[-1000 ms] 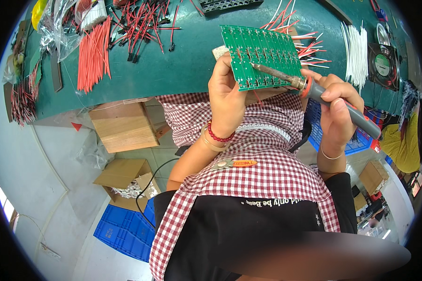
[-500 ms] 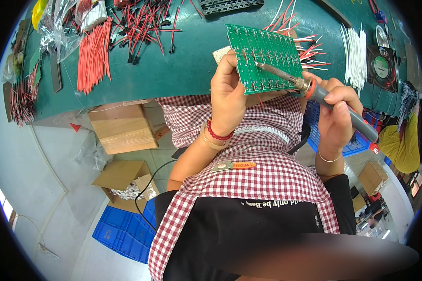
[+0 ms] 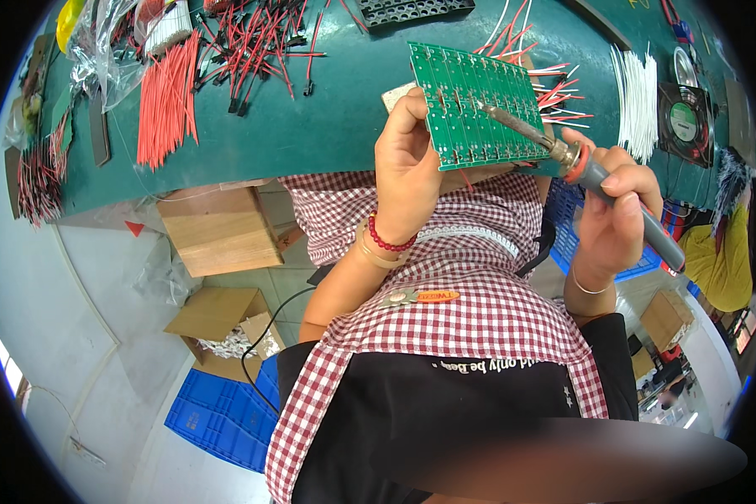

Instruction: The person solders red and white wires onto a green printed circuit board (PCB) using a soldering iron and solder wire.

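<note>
My left hand (image 3: 408,160) is closed on the left edge of a green circuit board panel (image 3: 470,126), holding it tilted above the front of the bench. Rows of small solder points cover the side facing me. From behind its far and right edges, red and white wires (image 3: 560,99) stick out. A soldering iron (image 3: 601,178) with a grey handle lies in the grip of my right hand (image 3: 620,214). Its tip reaches over the middle of the board; whether it touches the surface I cannot tell.
On the green bench (image 3: 336,118) lie red wires (image 3: 168,109), black-tipped red leads (image 3: 256,46) and white wires (image 3: 637,101). A black perforated tray (image 3: 412,10) sits at the far edge, a fan (image 3: 685,123) at the right. Below left stand a wooden stool (image 3: 218,228) and an open carton (image 3: 214,315).
The soldering iron and my right hand have shifted a little to the right, bringing the tip farther along the board. My left hand and the board have hardly moved.
</note>
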### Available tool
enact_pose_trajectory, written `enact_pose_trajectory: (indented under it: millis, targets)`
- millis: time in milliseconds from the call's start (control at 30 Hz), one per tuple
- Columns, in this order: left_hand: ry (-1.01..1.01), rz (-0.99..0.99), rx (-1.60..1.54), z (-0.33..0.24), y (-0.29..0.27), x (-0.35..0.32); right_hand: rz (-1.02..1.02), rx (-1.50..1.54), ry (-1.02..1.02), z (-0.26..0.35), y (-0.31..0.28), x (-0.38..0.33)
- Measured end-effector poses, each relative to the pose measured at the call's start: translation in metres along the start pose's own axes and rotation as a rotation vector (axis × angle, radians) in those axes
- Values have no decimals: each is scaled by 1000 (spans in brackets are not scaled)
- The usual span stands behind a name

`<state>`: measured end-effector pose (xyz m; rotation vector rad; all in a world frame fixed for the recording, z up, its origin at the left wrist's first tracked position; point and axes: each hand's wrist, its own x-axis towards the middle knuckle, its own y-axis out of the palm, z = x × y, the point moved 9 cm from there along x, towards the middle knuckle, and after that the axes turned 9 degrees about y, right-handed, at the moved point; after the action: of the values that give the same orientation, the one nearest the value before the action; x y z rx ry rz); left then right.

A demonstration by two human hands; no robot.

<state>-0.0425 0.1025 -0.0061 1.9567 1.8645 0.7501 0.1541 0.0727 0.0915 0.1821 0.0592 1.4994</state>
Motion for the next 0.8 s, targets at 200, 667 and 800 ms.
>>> enact_pose_trajectory:
  millis: [200,667,800]
  targets:
    - [0,-12,3,-2,-1,0,-5,-32,5,3,2,1]
    - [-209,-50,-261,10,-8,-10,55,-31,-15,-1,16,4]
    - [-237,-33,-303,12,-7,-11,52,-31,-13,-1,17,3]
